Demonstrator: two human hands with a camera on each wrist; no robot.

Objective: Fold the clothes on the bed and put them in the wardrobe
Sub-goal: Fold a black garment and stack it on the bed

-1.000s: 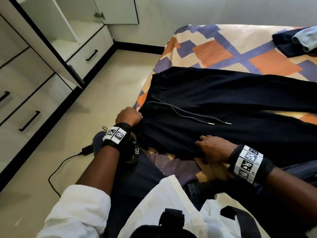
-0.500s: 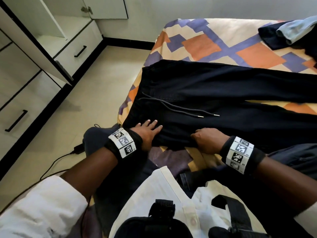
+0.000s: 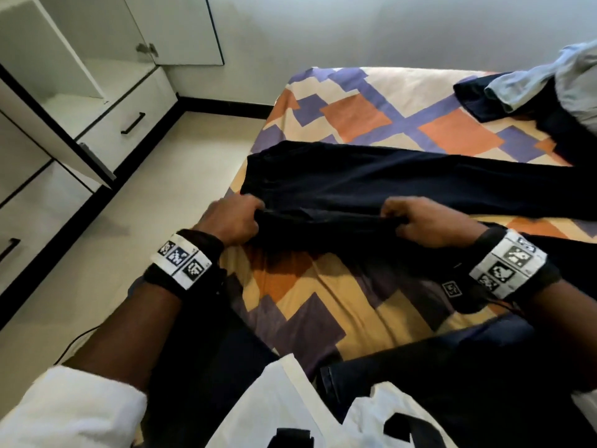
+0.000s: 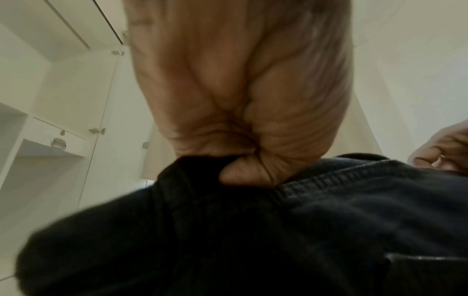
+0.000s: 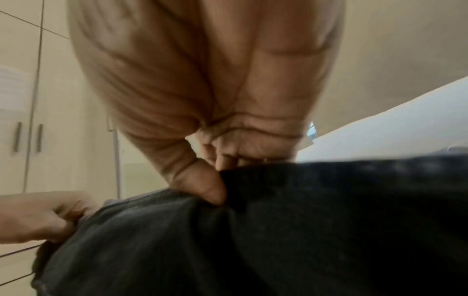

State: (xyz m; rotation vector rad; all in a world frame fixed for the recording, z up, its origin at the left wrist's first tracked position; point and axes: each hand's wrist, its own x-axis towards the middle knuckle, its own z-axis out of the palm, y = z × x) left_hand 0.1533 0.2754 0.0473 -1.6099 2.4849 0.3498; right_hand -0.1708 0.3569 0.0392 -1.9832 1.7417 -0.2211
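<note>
the dark trousers [image 3: 403, 185] lie spread across the bed [image 3: 352, 101], waistband end toward the wardrobe [image 3: 106, 101] side. the left hand [image 3: 231, 218] is clamped on the near waistband corner, thumb and curled fingers pinching the ribbed edge, and the right hand [image 3: 423, 221] is clamped on the same near edge further along. between them the near edge is lifted off the patterned sheet. more clothes [image 3: 533, 92], dark and pale blue, sit heaped at the far right corner of the bed.

The trousers [image 3: 403, 189] run off the right edge; the clothes pile [image 3: 549, 92] is cropped too. Both hands' fingertips are buried in fabric.
</note>
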